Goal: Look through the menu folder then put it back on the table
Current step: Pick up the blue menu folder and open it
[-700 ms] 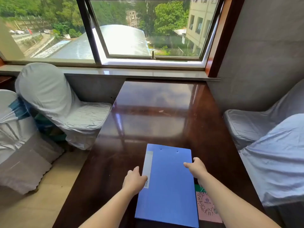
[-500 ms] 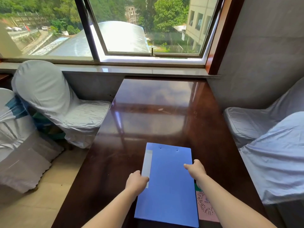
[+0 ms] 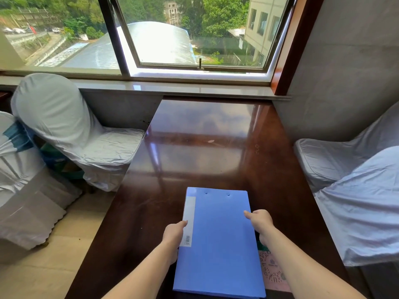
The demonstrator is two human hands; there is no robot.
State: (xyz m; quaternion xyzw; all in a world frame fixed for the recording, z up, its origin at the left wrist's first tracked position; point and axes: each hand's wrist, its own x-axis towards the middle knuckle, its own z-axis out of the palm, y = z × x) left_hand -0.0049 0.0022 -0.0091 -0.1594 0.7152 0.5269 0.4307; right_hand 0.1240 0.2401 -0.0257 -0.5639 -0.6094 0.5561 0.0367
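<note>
A blue menu folder (image 3: 218,240) lies flat and shut on the dark, shiny worktop (image 3: 205,147), close to the near edge. The left hand (image 3: 173,235) holds its left side, by the long white label (image 3: 188,221), with the thumb on top of the cover. The right hand (image 3: 260,223) holds the right side, thumb on top too. The fingers seem to curl under the edges, so both hands look closed on the folder.

The step now looks like picking the folder up to open it. To do it well, both hands should lift together so the folder stays level and no pages slip out. The worktop is smooth, so the folder may slide if it is only pushed. The white label side looks like the spine, so the cover should open from the right side.

The folder is the only thing here that holds other things. It is shut, so what is inside cannot be seen. A pink card with a round code (image 3: 273,270) lies on the worktop, partly tucked under the folder's right edge.
</note>
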